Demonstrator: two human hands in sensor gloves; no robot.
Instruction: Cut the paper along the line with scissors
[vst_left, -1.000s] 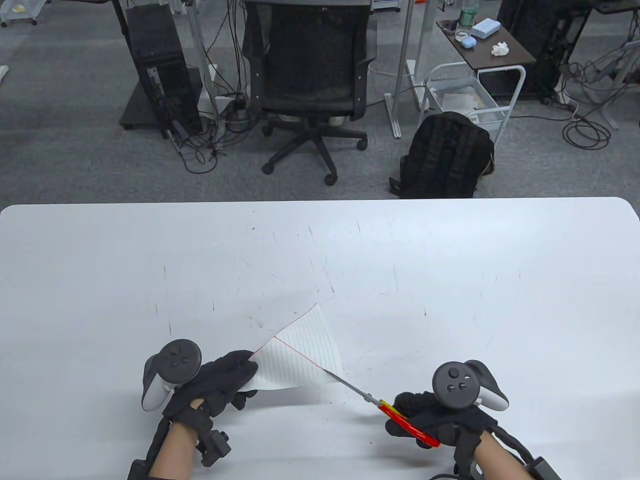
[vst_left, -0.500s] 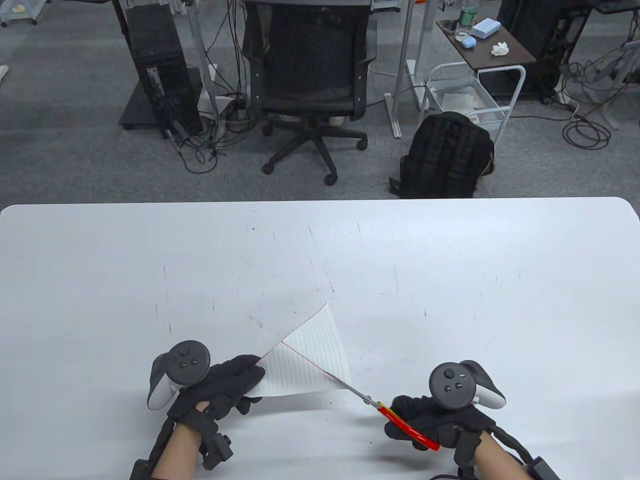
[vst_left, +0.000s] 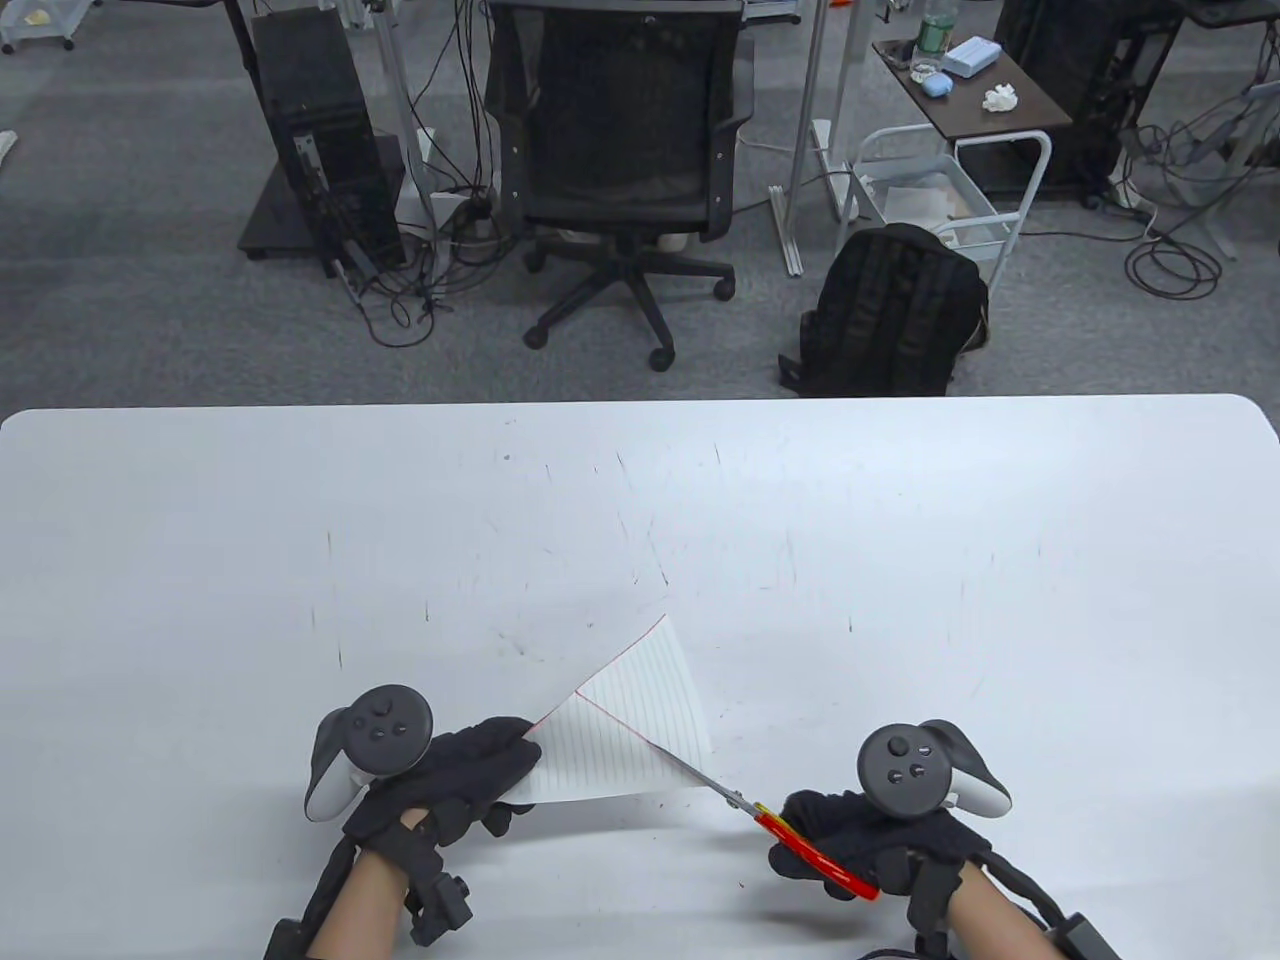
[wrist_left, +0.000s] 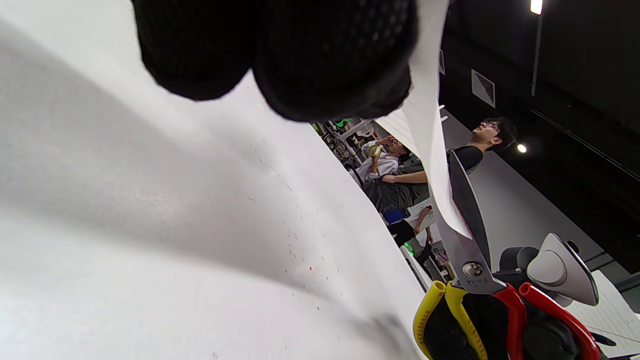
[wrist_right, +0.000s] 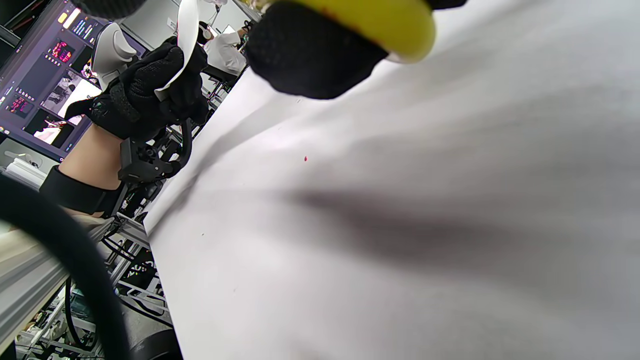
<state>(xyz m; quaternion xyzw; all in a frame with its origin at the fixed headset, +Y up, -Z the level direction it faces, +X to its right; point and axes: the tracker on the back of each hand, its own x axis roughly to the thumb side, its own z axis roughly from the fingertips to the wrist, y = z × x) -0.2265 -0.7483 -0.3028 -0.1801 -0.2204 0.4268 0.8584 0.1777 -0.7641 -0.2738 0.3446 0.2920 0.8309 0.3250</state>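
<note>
A lined white paper (vst_left: 630, 730) with a red line across it is held above the white table (vst_left: 640, 520) near its front edge. My left hand (vst_left: 470, 775) grips the paper's left corner. My right hand (vst_left: 860, 830) holds red-and-yellow-handled scissors (vst_left: 780, 825); their blades reach into the paper's right edge along the red line. In the left wrist view the paper (wrist_left: 425, 125) hangs on edge with the scissor blades (wrist_left: 467, 210) at its rim and the handles (wrist_left: 500, 320) below. In the right wrist view a yellow handle (wrist_right: 380, 22) shows at the top, and the left hand (wrist_right: 150, 90) is far off.
Beyond the table's far edge stand an office chair (vst_left: 625, 160), a black backpack (vst_left: 890, 310), a computer tower (vst_left: 320, 140) and a small cart (vst_left: 950, 190). The table carries faint pen marks and red specks.
My left hand has moved the paper a little to the right and toward the front edge, onto the blades. My right hand and the scissors have barely moved.
</note>
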